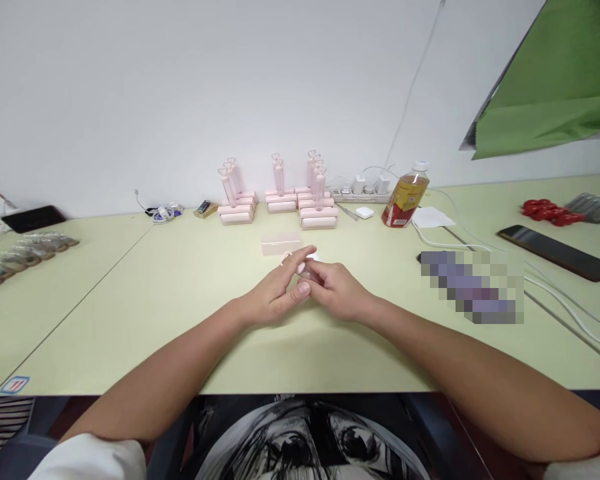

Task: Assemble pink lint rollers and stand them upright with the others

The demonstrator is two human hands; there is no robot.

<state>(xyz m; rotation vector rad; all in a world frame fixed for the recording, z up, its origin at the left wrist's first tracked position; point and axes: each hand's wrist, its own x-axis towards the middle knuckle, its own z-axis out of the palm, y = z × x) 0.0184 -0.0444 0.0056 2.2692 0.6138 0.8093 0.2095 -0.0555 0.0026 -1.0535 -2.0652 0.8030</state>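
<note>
Near the middle of the pale green table, my right hand (341, 291) is closed around a small clear pink tube (307, 272), mostly covered by the fingers. My left hand (276, 292) meets it from the left, fingers stretched out and thumb apart, its palm side against the tube's end. A small pale pink loop (286, 257) sticks out beside the left fingers. Just behind the hands lies a translucent pink box (281, 243). Farther back, pink lint-roller-like pieces (319, 219) stand in groups with upright tubes topped by heart-shaped loops.
At the back right are a drink bottle (406, 197) and a power strip (363, 197). A dark phone (560, 252), white cables and red items (550, 212) lie right. Wrapped packets (25, 257) and a black phone (34, 218) lie left.
</note>
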